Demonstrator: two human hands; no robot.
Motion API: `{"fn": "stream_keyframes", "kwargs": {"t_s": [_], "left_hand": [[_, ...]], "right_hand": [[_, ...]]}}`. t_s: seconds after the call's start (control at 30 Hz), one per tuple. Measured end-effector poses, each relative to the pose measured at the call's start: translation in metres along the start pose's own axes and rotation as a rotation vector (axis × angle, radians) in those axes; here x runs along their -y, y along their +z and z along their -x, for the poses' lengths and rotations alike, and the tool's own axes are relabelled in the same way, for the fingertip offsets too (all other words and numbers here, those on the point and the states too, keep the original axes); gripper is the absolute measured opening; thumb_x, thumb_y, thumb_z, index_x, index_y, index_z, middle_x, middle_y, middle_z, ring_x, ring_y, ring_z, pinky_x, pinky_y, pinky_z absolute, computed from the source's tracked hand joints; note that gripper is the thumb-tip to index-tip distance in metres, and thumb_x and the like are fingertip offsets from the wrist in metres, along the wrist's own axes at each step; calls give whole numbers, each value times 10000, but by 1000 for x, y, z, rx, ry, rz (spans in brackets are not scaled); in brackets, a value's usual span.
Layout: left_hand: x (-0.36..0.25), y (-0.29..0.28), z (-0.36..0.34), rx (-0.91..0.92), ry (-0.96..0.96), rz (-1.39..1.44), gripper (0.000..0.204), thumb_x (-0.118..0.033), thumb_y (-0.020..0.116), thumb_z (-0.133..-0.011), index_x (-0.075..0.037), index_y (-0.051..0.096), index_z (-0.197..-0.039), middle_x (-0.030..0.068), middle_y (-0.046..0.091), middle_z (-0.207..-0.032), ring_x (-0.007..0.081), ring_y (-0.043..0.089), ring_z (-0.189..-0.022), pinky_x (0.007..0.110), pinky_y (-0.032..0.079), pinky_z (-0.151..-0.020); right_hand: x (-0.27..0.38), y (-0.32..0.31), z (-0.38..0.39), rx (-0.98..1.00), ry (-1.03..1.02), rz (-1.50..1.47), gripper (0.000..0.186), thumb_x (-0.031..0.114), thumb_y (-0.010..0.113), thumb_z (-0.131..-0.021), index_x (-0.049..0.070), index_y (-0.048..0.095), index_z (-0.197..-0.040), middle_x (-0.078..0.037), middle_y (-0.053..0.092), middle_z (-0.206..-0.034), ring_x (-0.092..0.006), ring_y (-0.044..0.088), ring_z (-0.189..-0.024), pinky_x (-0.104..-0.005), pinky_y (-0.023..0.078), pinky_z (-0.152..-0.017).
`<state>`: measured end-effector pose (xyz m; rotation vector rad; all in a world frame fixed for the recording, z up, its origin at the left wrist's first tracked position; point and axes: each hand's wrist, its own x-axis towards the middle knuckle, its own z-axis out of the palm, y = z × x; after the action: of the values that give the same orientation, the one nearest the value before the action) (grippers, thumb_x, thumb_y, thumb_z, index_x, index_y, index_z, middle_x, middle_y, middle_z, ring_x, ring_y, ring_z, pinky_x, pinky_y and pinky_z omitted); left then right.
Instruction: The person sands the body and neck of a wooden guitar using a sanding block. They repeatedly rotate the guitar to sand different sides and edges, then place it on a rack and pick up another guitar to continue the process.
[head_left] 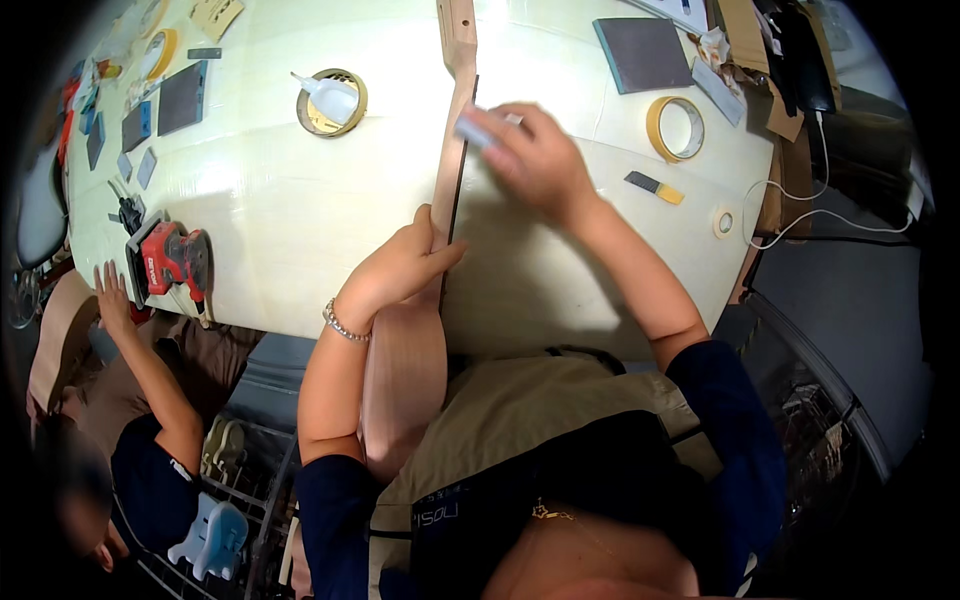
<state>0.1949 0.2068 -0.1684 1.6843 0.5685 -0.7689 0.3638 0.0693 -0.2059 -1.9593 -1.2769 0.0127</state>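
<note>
An unfinished wooden guitar [405,365] lies edge-up, its wide body against my lap and its long neck reaching away over the table. Around the neck near the body, my left hand [405,262] is closed, thumb on one side and fingers on the other. My right hand [530,160], slightly blurred, pinches a small grey sanding pad [476,130] against the neck's right side, below the headstock [459,30]. A dark strip runs along that side.
On the pale table [260,230] are a tape roll with a small white bottle [332,98], a larger tape roll [675,129], dark sanding pads [643,55] and a red power sander [172,258]. Another person's hand [113,292] rests at the left edge. A white cable [800,205] hangs right.
</note>
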Motion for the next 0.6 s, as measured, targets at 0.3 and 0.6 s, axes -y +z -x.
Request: {"fn": "stream_keyframes", "kwargs": {"t_s": [0.3,0.6], "left_hand": [[3,-4,0,60,39,110,367,-146,524,-888,41,372,-1165,73,561,-725,133,559,-584,266,461,-562],[-5,-2,0,80,34,99,370,-177,540,-870,46,391,-1124,104,591,-795,168,573,-626,278,464,-591]], "right_hand": [[24,13,-14,39,112,153,509,144,651,-740,151,524,-1233,-99,536,-964,-239,502,-787,-322,461,-684],[28,17,8,18,152,38,515,114,616,-778,156,487,-1275,-102,474,-1053,-277,510,-866,-351,461,-730]]}}
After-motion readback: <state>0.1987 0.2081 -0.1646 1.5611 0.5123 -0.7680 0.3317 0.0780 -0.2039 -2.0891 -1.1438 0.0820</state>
